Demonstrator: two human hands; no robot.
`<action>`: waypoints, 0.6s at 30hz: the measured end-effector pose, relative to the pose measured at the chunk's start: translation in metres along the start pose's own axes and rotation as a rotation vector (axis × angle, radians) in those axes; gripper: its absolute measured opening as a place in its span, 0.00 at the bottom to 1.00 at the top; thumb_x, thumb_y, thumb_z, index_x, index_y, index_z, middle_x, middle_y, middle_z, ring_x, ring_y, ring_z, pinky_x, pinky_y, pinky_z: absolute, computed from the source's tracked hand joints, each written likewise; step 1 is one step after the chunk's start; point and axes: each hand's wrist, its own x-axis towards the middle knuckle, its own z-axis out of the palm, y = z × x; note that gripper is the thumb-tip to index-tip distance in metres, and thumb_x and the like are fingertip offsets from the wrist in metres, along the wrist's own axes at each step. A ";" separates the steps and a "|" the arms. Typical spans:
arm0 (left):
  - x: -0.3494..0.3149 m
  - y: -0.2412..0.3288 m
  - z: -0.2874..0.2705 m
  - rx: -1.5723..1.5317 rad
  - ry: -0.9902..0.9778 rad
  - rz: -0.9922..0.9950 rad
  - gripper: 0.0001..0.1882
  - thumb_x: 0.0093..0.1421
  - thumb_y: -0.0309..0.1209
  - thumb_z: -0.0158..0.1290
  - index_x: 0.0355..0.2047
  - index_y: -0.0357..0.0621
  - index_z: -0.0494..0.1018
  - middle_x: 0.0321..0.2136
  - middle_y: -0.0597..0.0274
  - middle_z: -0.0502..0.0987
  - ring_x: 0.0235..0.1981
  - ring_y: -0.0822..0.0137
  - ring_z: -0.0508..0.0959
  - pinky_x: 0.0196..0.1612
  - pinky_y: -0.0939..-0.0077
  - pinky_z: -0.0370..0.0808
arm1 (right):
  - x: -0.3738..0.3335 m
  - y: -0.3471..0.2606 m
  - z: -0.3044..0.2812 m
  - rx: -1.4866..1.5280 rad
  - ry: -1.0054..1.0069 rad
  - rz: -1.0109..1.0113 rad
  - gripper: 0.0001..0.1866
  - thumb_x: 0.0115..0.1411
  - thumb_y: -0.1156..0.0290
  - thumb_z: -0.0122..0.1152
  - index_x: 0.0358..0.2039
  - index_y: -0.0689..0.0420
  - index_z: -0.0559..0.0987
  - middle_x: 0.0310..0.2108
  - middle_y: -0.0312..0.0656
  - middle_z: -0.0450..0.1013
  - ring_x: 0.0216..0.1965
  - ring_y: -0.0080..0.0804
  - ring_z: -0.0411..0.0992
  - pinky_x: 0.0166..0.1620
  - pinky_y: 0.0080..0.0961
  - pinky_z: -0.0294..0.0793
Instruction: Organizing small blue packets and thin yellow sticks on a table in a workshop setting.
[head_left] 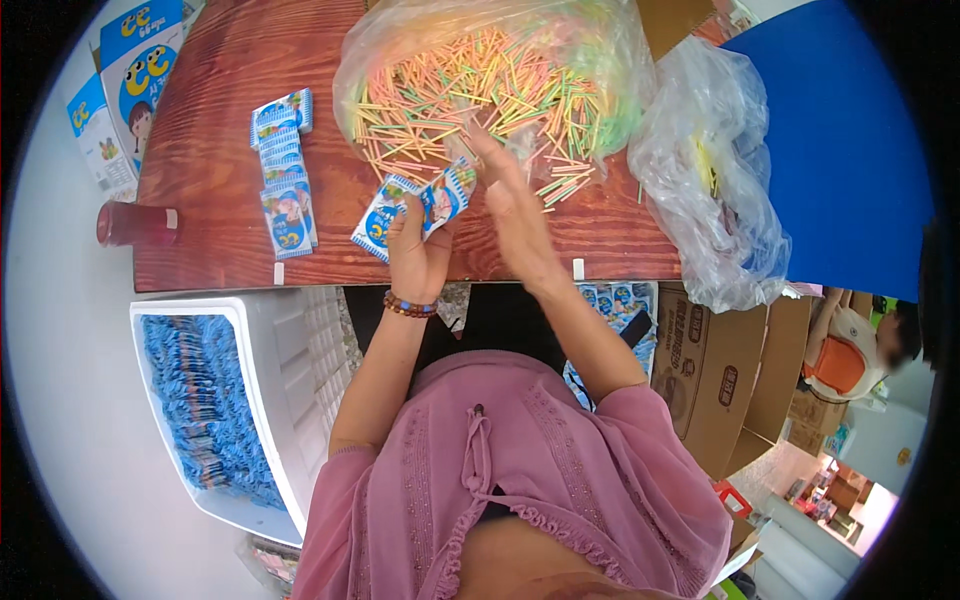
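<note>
My left hand (pixel 418 250) is closed around a small blue-and-white packet (pixel 442 202), whose top end shows several coloured sticks. A second blue-and-white packet (pixel 376 222) lies against the thumb side of that hand; I cannot tell whether it is gripped too. Right beside the packet's top, my right hand (pixel 515 215) has its fingers stretched out toward the sticks, and nothing shows in it. Just beyond both hands, a large clear plastic bag (pixel 350 70) spills a heap of thin pink, yellow and green sticks (pixel 480 85) onto the reddish wooden table (pixel 215 130).
Overlapping packets (pixel 285 180) lie in a row at left, near a red jar (pixel 140 223) at the table's edge. A white foam box (pixel 290 390) full of packets stands below left. Crumpled plastic (pixel 700 180) and cardboard boxes (pixel 700 370) are at right. Another person (pixel 850 345) is far right.
</note>
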 end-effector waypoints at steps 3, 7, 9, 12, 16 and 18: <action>-0.001 0.003 -0.013 -0.046 -0.051 -0.033 0.10 0.66 0.35 0.47 0.41 0.43 0.72 0.40 0.62 0.78 0.41 0.68 0.78 0.45 0.70 0.75 | 0.017 -0.004 -0.065 -0.347 0.004 0.213 0.17 0.63 0.71 0.51 0.51 0.62 0.70 0.50 0.44 0.69 0.50 0.34 0.70 0.52 0.28 0.67; 0.002 -0.003 -0.015 -0.097 -0.138 -0.081 0.10 0.66 0.35 0.48 0.41 0.43 0.72 0.39 0.63 0.78 0.40 0.69 0.78 0.43 0.72 0.75 | 0.030 0.013 -0.153 -1.079 -0.332 0.164 0.15 0.56 0.73 0.58 0.45 0.59 0.73 0.38 0.46 0.71 0.36 0.41 0.74 0.39 0.32 0.73; -0.003 -0.003 -0.014 -0.068 -0.084 -0.077 0.10 0.65 0.35 0.48 0.40 0.44 0.73 0.39 0.64 0.78 0.39 0.70 0.78 0.41 0.73 0.74 | 0.032 0.018 -0.156 -1.136 -0.387 0.087 0.14 0.55 0.74 0.58 0.42 0.59 0.73 0.36 0.48 0.69 0.34 0.45 0.73 0.38 0.34 0.73; -0.006 -0.002 -0.006 -0.016 -0.015 -0.075 0.09 0.65 0.35 0.49 0.40 0.44 0.73 0.38 0.64 0.79 0.39 0.70 0.78 0.42 0.73 0.74 | 0.038 0.020 -0.152 -1.221 -0.488 0.032 0.10 0.53 0.75 0.58 0.37 0.59 0.73 0.35 0.49 0.68 0.33 0.49 0.71 0.37 0.39 0.72; -0.007 0.002 -0.003 0.015 0.006 -0.051 0.09 0.65 0.35 0.49 0.39 0.44 0.73 0.38 0.64 0.79 0.39 0.70 0.78 0.42 0.72 0.74 | 0.044 0.031 -0.151 -1.266 -0.594 0.034 0.07 0.52 0.75 0.57 0.31 0.60 0.70 0.34 0.48 0.68 0.35 0.50 0.71 0.38 0.41 0.71; -0.007 0.004 -0.004 0.017 0.002 -0.058 0.10 0.65 0.35 0.49 0.40 0.43 0.73 0.39 0.64 0.78 0.40 0.70 0.78 0.43 0.71 0.74 | 0.047 0.042 -0.158 -1.272 -0.625 -0.013 0.07 0.51 0.75 0.58 0.32 0.61 0.71 0.34 0.49 0.69 0.35 0.50 0.72 0.38 0.41 0.73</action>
